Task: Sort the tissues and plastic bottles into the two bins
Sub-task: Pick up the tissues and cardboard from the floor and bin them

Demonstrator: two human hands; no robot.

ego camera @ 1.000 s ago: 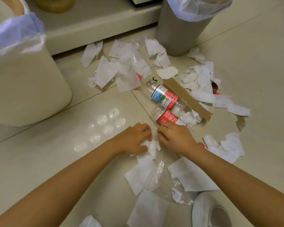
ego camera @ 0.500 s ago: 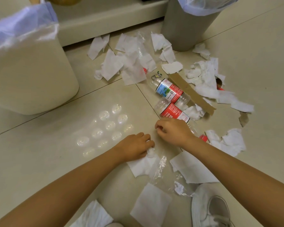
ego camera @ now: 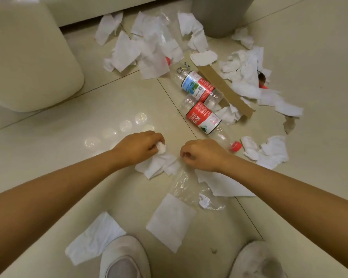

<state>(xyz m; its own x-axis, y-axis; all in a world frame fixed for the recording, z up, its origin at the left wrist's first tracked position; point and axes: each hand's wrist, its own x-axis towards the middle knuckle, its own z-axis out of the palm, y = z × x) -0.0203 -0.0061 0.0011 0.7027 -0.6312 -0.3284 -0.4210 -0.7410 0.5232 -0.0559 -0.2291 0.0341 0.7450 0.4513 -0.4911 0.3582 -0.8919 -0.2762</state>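
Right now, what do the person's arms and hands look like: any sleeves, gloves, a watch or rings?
Both arms are bare from the frame edge to the wrist, with no sleeves in view. The left hand and right hand wear no gloves, and no watch, bracelet or ring shows on the sides facing the camera. Nothing is marked or taped on either forearm. The only clothing visible is a pair of pale slippers at the bottom.
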